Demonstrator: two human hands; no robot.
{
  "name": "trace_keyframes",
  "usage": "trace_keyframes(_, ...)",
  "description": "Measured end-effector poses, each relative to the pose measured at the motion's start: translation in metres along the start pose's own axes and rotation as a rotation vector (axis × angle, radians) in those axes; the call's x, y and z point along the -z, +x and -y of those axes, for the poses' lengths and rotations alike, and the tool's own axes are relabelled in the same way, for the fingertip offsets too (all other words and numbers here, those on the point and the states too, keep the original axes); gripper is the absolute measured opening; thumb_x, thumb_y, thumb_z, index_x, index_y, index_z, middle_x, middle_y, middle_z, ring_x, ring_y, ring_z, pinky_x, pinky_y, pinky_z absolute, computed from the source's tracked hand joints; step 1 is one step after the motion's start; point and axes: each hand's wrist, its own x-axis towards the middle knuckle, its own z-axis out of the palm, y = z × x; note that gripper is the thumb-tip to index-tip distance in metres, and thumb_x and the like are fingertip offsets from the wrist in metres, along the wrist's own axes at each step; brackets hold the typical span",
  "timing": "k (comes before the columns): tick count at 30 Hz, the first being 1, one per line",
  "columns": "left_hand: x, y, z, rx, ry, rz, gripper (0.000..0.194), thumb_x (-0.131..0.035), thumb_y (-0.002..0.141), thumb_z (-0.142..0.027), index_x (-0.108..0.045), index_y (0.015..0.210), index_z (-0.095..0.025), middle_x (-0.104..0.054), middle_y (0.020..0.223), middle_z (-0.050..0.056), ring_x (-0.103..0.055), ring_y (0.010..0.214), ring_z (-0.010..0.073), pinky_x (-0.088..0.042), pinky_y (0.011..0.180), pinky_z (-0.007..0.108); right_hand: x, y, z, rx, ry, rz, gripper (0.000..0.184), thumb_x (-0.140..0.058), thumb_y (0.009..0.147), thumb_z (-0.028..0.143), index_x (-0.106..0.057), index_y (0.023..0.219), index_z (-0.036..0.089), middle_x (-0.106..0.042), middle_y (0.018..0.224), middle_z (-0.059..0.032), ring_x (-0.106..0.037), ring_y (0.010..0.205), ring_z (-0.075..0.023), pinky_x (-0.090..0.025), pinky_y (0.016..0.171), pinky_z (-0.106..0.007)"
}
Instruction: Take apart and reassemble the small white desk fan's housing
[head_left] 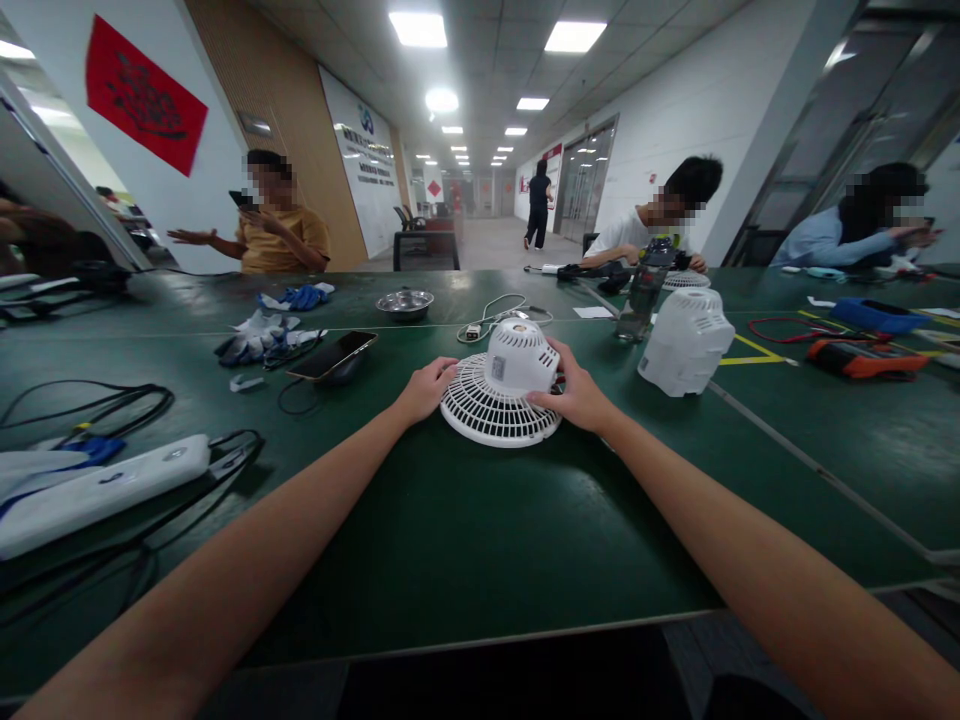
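A white fan head lies grille-down on the green table in front of me, its round slatted grille point(499, 425) flat and its vented motor housing point(516, 365) on top. My left hand point(429, 392) has its fingers curled at the left rim of the grille. On the other side, my right hand point(579, 395) grips the right side of the housing, thumb in front and the other fingers partly hidden behind it. A white cable point(491, 322) with a plug lies just behind the fan. To the right stands a separate white plastic fan part point(684, 345) with vent slots.
Left on the green table point(480, 560) are a phone point(341, 356), crumpled gloves point(259, 338), a white power strip point(112, 490) and black cables. A metal bowl point(405, 303) sits farther back. A bottle point(643, 295) and an orange meter point(862, 358) are rightward. Several people sit across.
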Motion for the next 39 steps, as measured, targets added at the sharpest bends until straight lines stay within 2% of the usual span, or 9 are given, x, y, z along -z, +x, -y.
trace_keyframes(11, 0.0, -0.001, 0.0, -0.02, 0.016, -0.013, 0.055, -0.036, 0.1, -0.052, -0.057, 0.135, -0.015, -0.07, 0.122, 0.012, -0.067, 0.105, 0.0264, -0.051, 0.089, 0.038, 0.0, 0.0, -0.002, 0.007, 0.001, -0.001, 0.097, -0.08, 0.072, 0.045, -0.029, 0.152, 0.027, -0.06, 0.136, -0.0128, -0.062, 0.119, -0.0361, -0.051, 0.099, -0.058)
trace_keyframes(19, -0.003, 0.005, 0.007, 0.017, 0.013, -0.019, 0.052, -0.039, 0.1, -0.049, -0.059, 0.134, -0.015, -0.073, 0.115, 0.011, -0.069, 0.098, 0.0246, -0.052, 0.081, 0.034, -0.001, 0.0, -0.001, -0.019, -0.005, 0.003, 0.097, -0.08, 0.072, 0.044, -0.029, 0.153, 0.029, -0.062, 0.135, -0.0117, -0.062, 0.118, -0.0362, -0.051, 0.099, -0.058)
trace_keyframes(33, -0.002, 0.003, 0.004, 0.013, -0.004, -0.016, 0.052, -0.039, 0.1, -0.049, -0.059, 0.134, -0.015, -0.073, 0.114, 0.011, -0.069, 0.095, 0.024, -0.052, 0.079, 0.033, 0.001, 0.0, 0.0, -0.034, 0.007, 0.014, 0.097, -0.08, 0.073, 0.044, -0.028, 0.153, 0.029, -0.06, 0.137, -0.0116, -0.061, 0.119, -0.0357, -0.05, 0.1, -0.057)
trace_keyframes(39, -0.002, 0.004, 0.005, 0.005, 0.006, -0.014, 0.053, -0.038, 0.1, -0.049, -0.058, 0.135, -0.014, -0.073, 0.114, 0.012, -0.069, 0.097, 0.0254, -0.052, 0.083, 0.036, 0.0, 0.0, 0.002, -0.029, 0.004, 0.013, 0.096, -0.08, 0.073, 0.043, -0.029, 0.153, 0.029, -0.06, 0.136, -0.0117, -0.061, 0.119, -0.0351, -0.05, 0.1, -0.055)
